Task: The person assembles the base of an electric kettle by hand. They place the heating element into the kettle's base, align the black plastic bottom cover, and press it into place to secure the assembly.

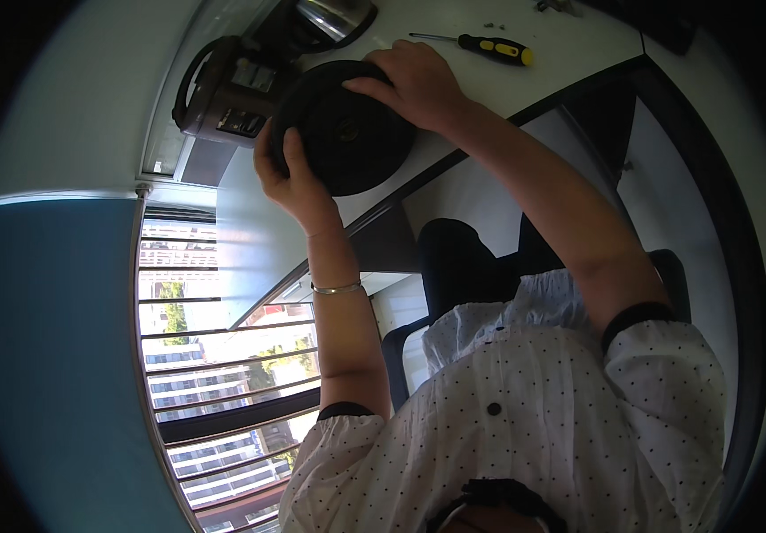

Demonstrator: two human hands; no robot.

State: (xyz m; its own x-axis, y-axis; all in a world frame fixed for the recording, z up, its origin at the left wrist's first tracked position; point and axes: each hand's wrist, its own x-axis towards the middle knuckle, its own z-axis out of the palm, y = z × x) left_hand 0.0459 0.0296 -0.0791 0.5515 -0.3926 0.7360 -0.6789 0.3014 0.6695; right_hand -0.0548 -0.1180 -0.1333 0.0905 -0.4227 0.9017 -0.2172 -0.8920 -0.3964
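Note:
Between my two hands is a thick black round disc (352, 164), tilted, with a small round piece at its middle; I cannot tell its exact kind. My left hand (298, 185) grips its left edge, thumb on the face and fingers around the rim. At its upper right edge, my right hand (418, 84) is closed on it, with the thumb lying over the face. A screwdriver (494, 48) with a black and yellow handle rests on the white table (551, 75), just beyond my right hand.
Behind the disc stand a brown rice cooker (234, 99) with a handle and a shiny metal kettle (334, 18). Small metal bits (494, 26) lie beyond the screwdriver. A window with bars (232, 355) is at the left, beside a blue panel (63, 355).

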